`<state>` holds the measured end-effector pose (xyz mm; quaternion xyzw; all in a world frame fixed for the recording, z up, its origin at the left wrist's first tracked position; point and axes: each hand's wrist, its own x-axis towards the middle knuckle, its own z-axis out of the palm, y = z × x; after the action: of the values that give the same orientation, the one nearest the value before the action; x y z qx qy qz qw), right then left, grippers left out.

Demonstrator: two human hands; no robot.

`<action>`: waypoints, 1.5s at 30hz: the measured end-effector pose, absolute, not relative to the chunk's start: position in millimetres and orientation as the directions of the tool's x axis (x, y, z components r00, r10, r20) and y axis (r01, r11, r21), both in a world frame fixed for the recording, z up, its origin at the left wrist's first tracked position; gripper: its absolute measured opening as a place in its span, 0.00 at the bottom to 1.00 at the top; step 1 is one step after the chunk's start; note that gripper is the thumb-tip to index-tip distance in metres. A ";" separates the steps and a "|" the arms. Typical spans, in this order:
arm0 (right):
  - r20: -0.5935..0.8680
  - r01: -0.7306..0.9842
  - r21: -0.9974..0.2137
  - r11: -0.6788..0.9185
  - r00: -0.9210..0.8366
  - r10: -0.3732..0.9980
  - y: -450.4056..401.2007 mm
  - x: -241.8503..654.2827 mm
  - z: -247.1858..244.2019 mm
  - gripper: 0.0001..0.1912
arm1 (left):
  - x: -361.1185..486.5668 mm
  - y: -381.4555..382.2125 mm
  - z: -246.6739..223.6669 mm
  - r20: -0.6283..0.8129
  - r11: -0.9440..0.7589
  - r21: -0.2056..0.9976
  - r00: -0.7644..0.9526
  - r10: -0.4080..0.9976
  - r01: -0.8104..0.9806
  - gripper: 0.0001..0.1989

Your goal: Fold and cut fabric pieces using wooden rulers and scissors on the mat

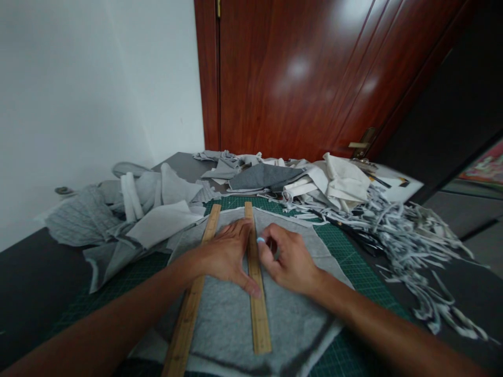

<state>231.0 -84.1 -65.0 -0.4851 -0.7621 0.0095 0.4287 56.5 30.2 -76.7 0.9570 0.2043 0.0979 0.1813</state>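
A grey piece of fabric lies flat with two wooden rulers on it. My left hand is spread flat between the rulers, its fingertips and thumb pressing on the right-hand ruler. The longer left-hand ruler passes beneath my left wrist. Just right of the shorter ruler, my right hand is closed in a pinch around a small light-blue piece of chalk at the ruler's edge. Most of the chalk is hidden by the fingers.
Under the fabric is a green cutting mat on a dark table. Grey cloth scraps are heaped at left, folded fabric at the back, and tangled cut strips at right. A wooden door stands behind.
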 end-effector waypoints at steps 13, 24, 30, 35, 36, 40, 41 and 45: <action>0.627 0.743 -0.122 0.658 -0.456 0.631 -186.4 227.5 -104.9 0.13 | 58.5 25.1 -68.0 -0.035 -0.840 0.296 0.883 0.467 0.456 0.71; 0.481 0.751 -0.421 0.509 -0.290 0.827 -192.0 238.5 -108.1 0.14 | 57.7 25.2 -66.1 -0.051 -0.846 0.268 0.884 0.464 0.460 0.73; 0.326 0.728 -0.566 0.386 -0.233 0.916 -193.9 244.9 -113.0 0.22 | 57.5 24.2 -64.9 -0.051 -0.844 0.274 0.884 0.466 0.461 0.73; 0.234 0.755 -0.564 0.335 -0.243 0.941 -190.7 250.7 -119.7 0.44 | 57.6 22.3 -63.0 -0.071 -0.843 0.266 0.881 0.467 0.468 0.73; 0.214 0.766 -0.552 0.329 -0.252 0.944 -189.8 250.8 -120.8 0.45 | 57.6 21.8 -62.5 -0.072 -0.846 0.261 0.884 0.463 0.465 0.73; 0.146 0.792 -0.539 0.286 -0.246 0.958 -187.2 248.4 -121.9 0.48 | 57.6 18.5 -58.7 -0.074 -0.861 0.235 0.891 0.447 0.451 0.73; 0.132 0.795 -0.543 0.273 -0.240 0.962 -186.8 247.7 -121.5 0.50 | 57.7 17.5 -57.5 -0.080 -0.864 0.226 0.892 0.445 0.451 0.73; 0.093 0.808 -0.541 0.233 -0.218 0.972 -186.0 246.4 -119.4 0.55 | 58.4 14.5 -54.1 -0.118 -0.874 0.200 0.897 0.427 0.443 0.73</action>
<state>246.4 -186.0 -119.4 -0.5885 -0.7562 0.1928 0.2116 58.4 14.5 -54.1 0.9674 0.2247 -0.0352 0.1116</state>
